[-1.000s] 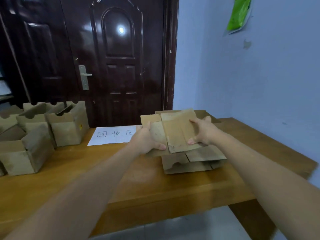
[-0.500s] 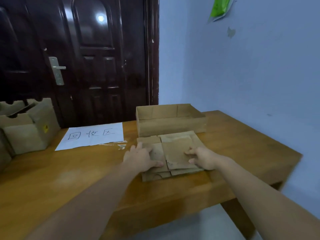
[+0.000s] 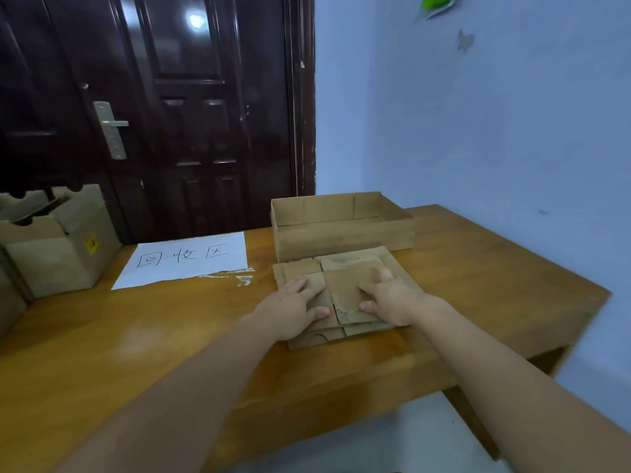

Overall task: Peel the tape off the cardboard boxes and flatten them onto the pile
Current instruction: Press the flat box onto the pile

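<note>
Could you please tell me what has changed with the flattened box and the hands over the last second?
Both hands, left hand and right hand, lowered the flattened box onto the pile and now press it flat. The pile stayed put.

Matt brown cardboard in the flattened pile; glossy varnished wood on the desk; dark lacquered door with brushed metal handle; matt white paper sign.
</note>
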